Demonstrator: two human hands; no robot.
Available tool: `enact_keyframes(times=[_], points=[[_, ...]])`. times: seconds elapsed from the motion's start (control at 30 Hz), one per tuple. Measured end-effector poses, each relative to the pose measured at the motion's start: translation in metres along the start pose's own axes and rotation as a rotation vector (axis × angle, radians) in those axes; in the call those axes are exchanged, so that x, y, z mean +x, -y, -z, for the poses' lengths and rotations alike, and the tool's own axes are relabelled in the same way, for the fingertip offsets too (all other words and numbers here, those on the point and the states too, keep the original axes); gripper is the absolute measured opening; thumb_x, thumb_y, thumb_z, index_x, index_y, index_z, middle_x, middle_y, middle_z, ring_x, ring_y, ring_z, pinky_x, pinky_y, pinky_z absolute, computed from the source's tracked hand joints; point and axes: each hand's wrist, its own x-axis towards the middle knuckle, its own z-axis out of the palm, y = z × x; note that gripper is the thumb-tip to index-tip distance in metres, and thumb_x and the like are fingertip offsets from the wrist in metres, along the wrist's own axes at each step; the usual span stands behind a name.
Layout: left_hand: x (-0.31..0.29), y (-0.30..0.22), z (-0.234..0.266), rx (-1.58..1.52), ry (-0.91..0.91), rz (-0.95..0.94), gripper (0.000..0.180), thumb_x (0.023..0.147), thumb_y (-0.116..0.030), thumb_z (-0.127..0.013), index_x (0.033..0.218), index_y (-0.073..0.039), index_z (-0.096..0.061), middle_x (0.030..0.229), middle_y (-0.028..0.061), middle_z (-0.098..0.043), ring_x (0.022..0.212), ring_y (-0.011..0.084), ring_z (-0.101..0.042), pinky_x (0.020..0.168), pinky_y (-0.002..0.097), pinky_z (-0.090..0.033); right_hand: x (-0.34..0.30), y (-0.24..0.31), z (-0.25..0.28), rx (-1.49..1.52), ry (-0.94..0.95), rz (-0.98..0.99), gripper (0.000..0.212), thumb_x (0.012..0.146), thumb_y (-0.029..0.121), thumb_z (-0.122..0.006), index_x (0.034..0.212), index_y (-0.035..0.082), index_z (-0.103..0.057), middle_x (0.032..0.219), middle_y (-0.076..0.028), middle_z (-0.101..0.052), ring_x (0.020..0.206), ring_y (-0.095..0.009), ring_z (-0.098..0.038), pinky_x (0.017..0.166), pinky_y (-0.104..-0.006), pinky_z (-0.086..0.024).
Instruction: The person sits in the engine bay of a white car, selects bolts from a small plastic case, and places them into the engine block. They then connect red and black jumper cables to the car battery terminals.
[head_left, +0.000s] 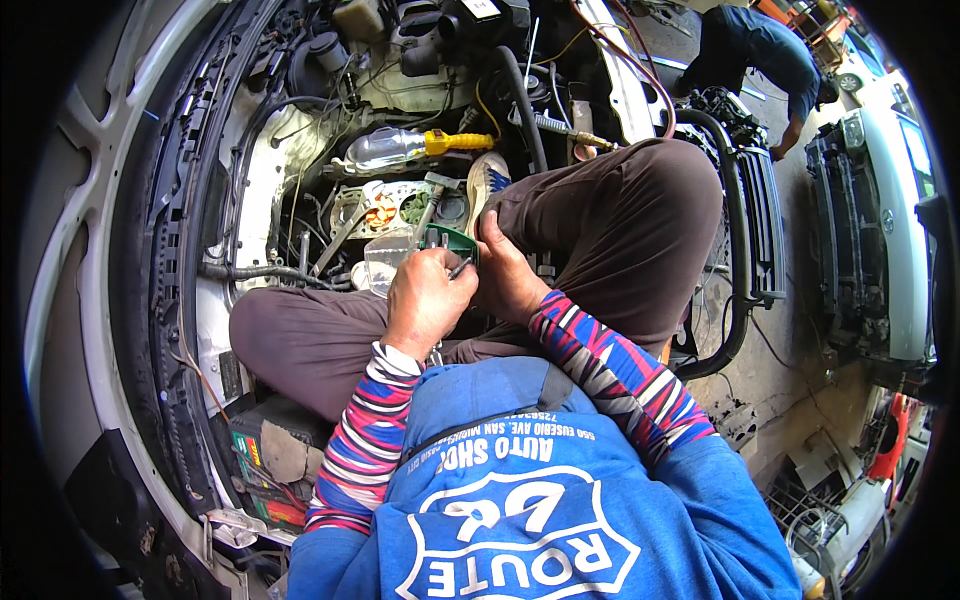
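Note:
I sit cross-legged in a car's engine bay, both hands close together before my shins. My left hand (pixel 425 300) is closed, with small dark rod-shaped pieces (pixel 460 268) poking out by its fingers; their kind is unclear. Beside it my right hand (pixel 510 278) has its thumb up against a green container (pixel 456 241); its other fingers are mostly hidden. A clear plastic box (pixel 384 262) lies just past my left hand. Farther on, a metal tool with a crosswise head (pixel 436 188) rests over the engine block (pixel 375 190), where orange cloth (pixel 380 211) and green cloth (pixel 414 208) fill openings.
A caged work light with a yellow handle (pixel 455 141) lies beyond the block. Near it are a thick black hose (pixel 520 105) and a metal air fitting (pixel 590 138). A battery (pixel 275 455) sits at lower left. At upper right another person (pixel 755 50) bends near a white vehicle (pixel 890 250).

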Motion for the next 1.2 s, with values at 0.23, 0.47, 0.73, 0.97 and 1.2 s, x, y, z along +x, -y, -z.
enact_keyframes(times=[0.23,0.47,0.73,0.97,1.2], points=[[-0.003,0.002,0.003,-0.151,-0.002,0.047,0.024,0.091,-0.018,-0.072,0.089,0.005,-0.073,0.071,0.0130,-0.069,0.060,0.0200,-0.066,0.056,0.0347,-0.053,0.002,0.000,0.001,0.021,-0.035,-0.007,0.088,0.097,0.081,-0.032,0.141,0.009,-0.056,0.128,-0.011,-0.068,0.113,-0.028,-0.066,0.096,-0.0487,-0.054],[-0.007,-0.008,0.019,-0.389,0.022,0.153,0.024,0.095,-0.013,-0.071,0.092,0.011,-0.071,0.071,0.0058,-0.067,0.054,0.0099,-0.063,0.046,0.0259,-0.051,0.002,0.003,0.002,0.044,-0.022,0.002,0.085,0.095,0.083,-0.035,0.135,0.012,-0.060,0.120,-0.009,-0.070,0.104,-0.026,-0.069,0.074,-0.0471,-0.061],[-0.006,-0.010,0.009,-0.069,-0.054,0.082,0.024,0.089,-0.016,-0.075,0.081,0.006,-0.071,0.059,0.0092,-0.064,0.053,0.0146,-0.065,0.049,0.0328,-0.051,-0.001,0.005,-0.006,0.055,-0.085,-0.016,0.085,0.096,0.082,-0.035,0.135,0.011,-0.060,0.123,-0.008,-0.069,0.110,-0.024,-0.068,0.091,-0.0477,-0.056],[-0.010,-0.017,-0.001,0.140,-0.168,-0.018,0.025,0.085,-0.026,-0.077,0.083,-0.001,-0.076,0.073,0.0219,-0.070,0.071,0.0391,-0.071,0.065,0.0456,-0.054,-0.001,0.004,-0.004,0.045,-0.044,-0.020,0.084,0.096,0.081,-0.036,0.137,0.011,-0.059,0.123,-0.008,-0.069,0.116,-0.025,-0.065,0.103,-0.0476,-0.050],[-0.005,-0.001,0.014,-0.189,-0.144,-0.017,0.020,0.098,-0.015,-0.064,0.094,0.004,-0.071,0.068,0.0019,-0.061,0.061,0.0069,-0.055,0.055,0.0271,-0.044,-0.004,0.007,-0.004,0.030,-0.006,-0.014,0.084,0.096,0.081,-0.036,0.138,0.012,-0.059,0.119,-0.007,-0.069,0.104,-0.024,-0.068,0.079,-0.0474,-0.058]])
